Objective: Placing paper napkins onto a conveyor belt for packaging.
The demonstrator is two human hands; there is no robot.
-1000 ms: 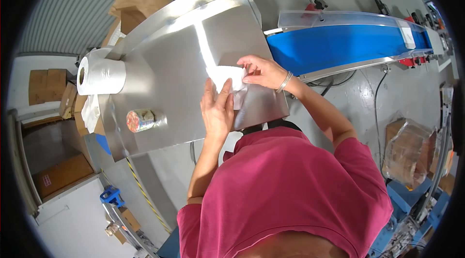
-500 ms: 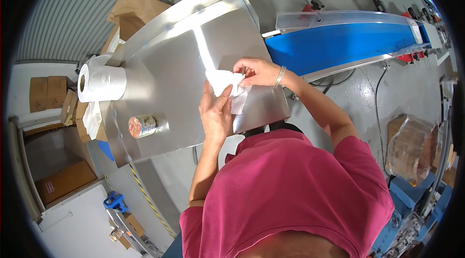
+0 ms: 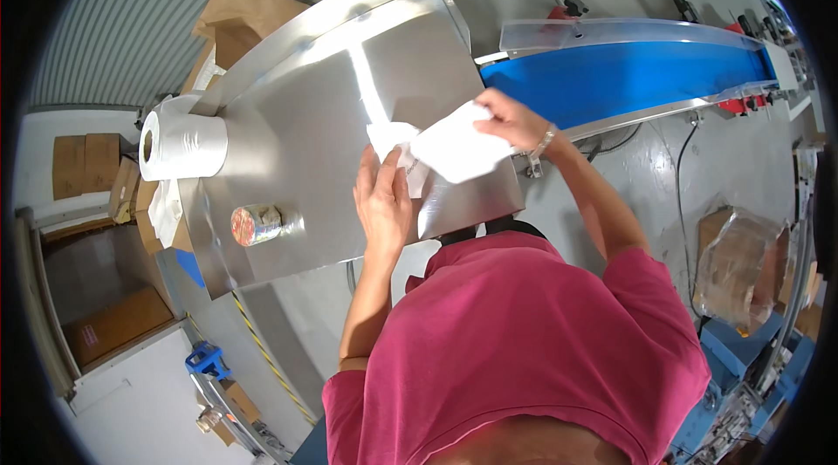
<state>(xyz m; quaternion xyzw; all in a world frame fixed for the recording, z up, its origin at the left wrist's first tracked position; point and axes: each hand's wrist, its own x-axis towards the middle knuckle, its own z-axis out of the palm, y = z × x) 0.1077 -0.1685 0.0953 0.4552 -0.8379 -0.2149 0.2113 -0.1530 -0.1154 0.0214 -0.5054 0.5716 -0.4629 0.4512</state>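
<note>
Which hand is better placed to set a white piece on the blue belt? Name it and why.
Likely the right hand: holding a white piece, it is nearer the blue belt than the left hand.

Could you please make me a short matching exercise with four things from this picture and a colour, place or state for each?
1. Right hand
2. Roll
3. Belt
4. Container

a. Blue, beyond the right end of the table
b. Showing a red end
c. Holding a white sheet
d. White, at the table's left end

Pairs: 1-c, 2-d, 3-a, 4-b
</note>
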